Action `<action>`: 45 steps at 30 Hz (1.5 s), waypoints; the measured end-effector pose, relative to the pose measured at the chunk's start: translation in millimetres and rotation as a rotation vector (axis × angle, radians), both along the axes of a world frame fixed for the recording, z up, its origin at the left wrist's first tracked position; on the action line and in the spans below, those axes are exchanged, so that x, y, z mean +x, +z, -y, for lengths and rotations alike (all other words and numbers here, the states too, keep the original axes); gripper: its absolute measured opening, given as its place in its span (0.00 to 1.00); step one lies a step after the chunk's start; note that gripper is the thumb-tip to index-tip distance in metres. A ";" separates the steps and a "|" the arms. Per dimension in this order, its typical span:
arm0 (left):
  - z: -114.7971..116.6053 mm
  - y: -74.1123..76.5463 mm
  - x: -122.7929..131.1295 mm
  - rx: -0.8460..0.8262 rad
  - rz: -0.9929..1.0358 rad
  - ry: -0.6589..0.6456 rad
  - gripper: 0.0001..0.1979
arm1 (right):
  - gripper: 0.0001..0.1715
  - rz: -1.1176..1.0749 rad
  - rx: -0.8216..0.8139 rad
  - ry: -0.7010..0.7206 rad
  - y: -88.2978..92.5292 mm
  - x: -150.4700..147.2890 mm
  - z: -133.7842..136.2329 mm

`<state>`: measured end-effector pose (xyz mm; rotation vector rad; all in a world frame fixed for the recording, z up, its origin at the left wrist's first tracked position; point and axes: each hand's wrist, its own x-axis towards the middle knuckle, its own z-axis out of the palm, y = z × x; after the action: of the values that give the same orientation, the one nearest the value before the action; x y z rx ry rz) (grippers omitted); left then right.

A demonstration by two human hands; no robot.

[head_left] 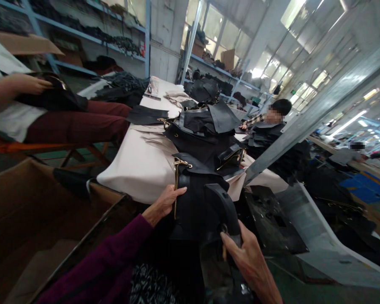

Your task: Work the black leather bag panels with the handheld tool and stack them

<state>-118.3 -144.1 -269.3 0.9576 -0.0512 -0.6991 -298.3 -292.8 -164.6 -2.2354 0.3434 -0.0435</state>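
Observation:
A black leather bag (196, 198) with gold hardware lies at the near edge of a cream-covered table (139, 164). My left hand (164, 203), in a purple sleeve, grips the bag's left side beside a gold zipper strip. My right hand (245, 257) is closed around the bag's black handle strap (223, 207) near a gold ring. More black bag pieces (209, 126) with gold fittings are piled along the table behind it.
A seated person in dark red trousers (79, 124) holds a black piece at the left. Another person (272, 122) works at the far right of the table. A brown cardboard box (28, 211) stands at lower left. Blue shelving (91, 38) lines the back. A grey beam (319, 109) slants across the right.

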 end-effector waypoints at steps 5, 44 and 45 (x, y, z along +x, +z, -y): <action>-27.6 0.5 5.9 0.059 0.077 0.015 0.12 | 0.10 -0.043 0.043 0.024 2.7 -0.1 -2.1; -52.9 -43.6 -61.7 0.024 -0.066 -0.229 0.15 | 0.09 -0.067 0.025 -0.040 -42.6 -4.8 14.7; -50.2 -42.8 -61.0 0.050 -0.058 -0.211 0.15 | 0.10 -0.063 0.001 -0.040 -39.7 -7.3 17.4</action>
<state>-179.3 -93.8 -312.2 0.9882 -0.0846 -0.9265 -305.6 -310.2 -204.3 -2.2323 0.4223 0.0053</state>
